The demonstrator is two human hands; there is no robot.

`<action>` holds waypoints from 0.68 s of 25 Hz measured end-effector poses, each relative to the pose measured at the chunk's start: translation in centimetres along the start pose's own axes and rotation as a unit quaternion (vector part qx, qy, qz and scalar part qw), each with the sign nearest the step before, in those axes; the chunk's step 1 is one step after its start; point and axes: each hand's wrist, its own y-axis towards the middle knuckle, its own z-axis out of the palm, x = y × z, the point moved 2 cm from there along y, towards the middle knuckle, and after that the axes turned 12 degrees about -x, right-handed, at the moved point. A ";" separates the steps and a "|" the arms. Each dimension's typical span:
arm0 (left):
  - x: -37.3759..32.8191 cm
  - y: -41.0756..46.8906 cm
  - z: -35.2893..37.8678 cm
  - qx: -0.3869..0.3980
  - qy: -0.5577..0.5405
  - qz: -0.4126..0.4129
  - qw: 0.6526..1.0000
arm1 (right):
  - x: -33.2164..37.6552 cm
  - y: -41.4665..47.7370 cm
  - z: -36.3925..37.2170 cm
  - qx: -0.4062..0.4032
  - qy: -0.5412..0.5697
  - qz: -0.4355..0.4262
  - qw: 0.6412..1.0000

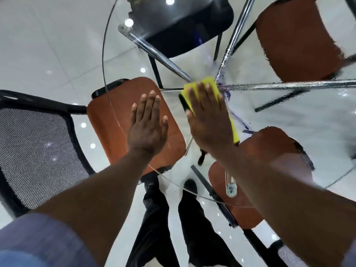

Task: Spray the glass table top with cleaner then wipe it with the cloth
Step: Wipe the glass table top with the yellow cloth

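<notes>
A: Step?
B: Wiping. Your right hand [209, 125] presses the folded yellow cloth [209, 83] flat, fingers [201, 94] straight, mid round clear glass bench [103, 54]. Left hand [147, 130] flat near the left edge, holding nothing.
A: Next?
B: Probably sweep right, over the wet streaks [289, 112].

Both arms stretched forward, forearms bare. Left grip [147, 124]: palm down, fingers [152, 101] straight and close together, thumb out to the side, holding nothing. Right grip [209, 120]: palm down, fingers straight, slightly spread, laid flat. My grips sit side by side, near each other, not touching.
</notes>
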 end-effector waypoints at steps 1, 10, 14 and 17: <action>0.0 0.3 -0.2 0.002 -0.002 0.001 1.000 | 0.1 -3.0 -1.1 0.006 0.001 0.005 1.000; -0.3 0.4 0.1 0.012 0.005 -0.002 1.000 | -0.8 5.9 1.5 -0.034 -0.013 0.007 0.999; 0.2 0.5 0.3 0.021 0.010 -0.009 1.000 | -1.0 3.0 1.0 -0.028 -0.006 0.008 1.000; -0.2 0.2 -0.1 0.025 0.011 -0.015 1.000 | -1.3 -6.8 -2.5 0.001 -0.011 0.021 1.000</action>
